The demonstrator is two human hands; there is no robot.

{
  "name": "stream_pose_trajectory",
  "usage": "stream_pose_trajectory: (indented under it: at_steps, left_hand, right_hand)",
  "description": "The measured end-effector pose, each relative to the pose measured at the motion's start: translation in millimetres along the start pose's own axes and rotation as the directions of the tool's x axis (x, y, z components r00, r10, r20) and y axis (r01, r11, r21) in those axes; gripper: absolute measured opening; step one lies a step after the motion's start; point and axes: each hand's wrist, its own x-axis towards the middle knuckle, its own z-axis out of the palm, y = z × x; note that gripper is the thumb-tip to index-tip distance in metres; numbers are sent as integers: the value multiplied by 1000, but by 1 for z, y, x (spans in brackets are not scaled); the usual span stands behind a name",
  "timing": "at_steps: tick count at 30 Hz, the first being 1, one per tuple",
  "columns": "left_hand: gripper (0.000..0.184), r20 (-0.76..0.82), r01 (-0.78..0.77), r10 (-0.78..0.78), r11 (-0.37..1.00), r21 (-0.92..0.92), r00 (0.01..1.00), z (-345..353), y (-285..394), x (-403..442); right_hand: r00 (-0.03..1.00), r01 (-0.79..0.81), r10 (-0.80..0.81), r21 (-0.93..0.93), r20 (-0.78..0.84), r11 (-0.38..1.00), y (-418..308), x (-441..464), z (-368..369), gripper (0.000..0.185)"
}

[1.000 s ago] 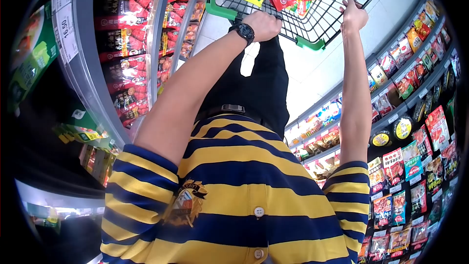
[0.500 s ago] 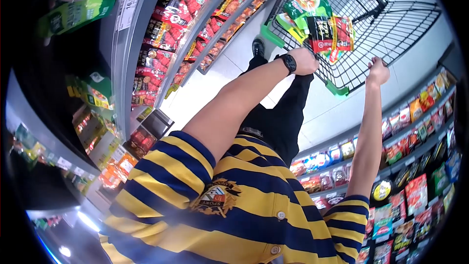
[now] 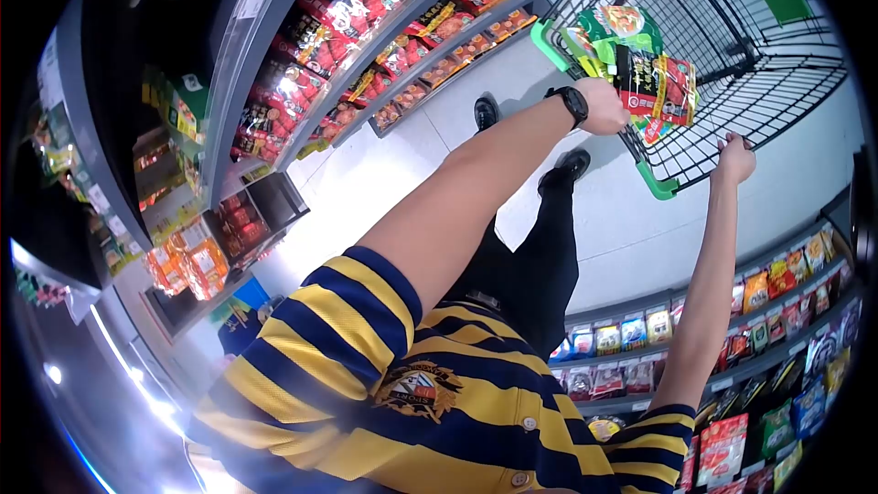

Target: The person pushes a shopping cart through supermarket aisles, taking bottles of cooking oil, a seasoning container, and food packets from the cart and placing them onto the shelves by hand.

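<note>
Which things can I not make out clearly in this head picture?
Head view: fingertips of left hand, hidden by its back.
Head view: far end of shopping cart, cut by top edge.
Head view: green pack inside, partly hidden by black-red pack.
Head view: print on right-shelf packs, too small.

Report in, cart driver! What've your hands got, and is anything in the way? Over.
Left hand on cart's near edge. Right hand on its right side. Packets inside. Shelves both sides; way ahead mostly out of view.
</note>
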Motion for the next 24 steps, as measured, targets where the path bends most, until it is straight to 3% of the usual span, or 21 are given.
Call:
stream_pose_trajectory:
  at_steps: [9, 11, 18, 19, 22, 24]
  left_hand:
    - [29, 83, 156, -159, 987, 40, 984, -23, -25, 10]
    - [28, -40, 159, -160, 987, -26, 986, -18, -35, 6]
    - [30, -115, 131, -133, 991, -33, 984, 0, -60, -3]
    - [31, -38, 151, -150, 988, 29, 988, -7, -56, -5]
    - [34, -7, 170, -170, 984, 50, 985, -13, -51, -16]
    - [37, -40, 66, -60, 983, 172, 997, -4, -52, -23]
  right_hand:
    - [995, 89, -87, -48, 55, 995, -14, 6, 18, 18]
    - [996, 78, -78, -4, 50, 997, -12, 5, 24, 18]
    - [995, 94, -94, 16, 39, 995, -10, -10, 36, 20]
    - [996, 87, -88, 19, 35, 996, -13, -17, 37, 19]
    - [994, 103, -103, 25, 34, 994, -10, -26, 36, 19]
    - [995, 94, -94, 5, 42, 996, -11, -36, 34, 17]
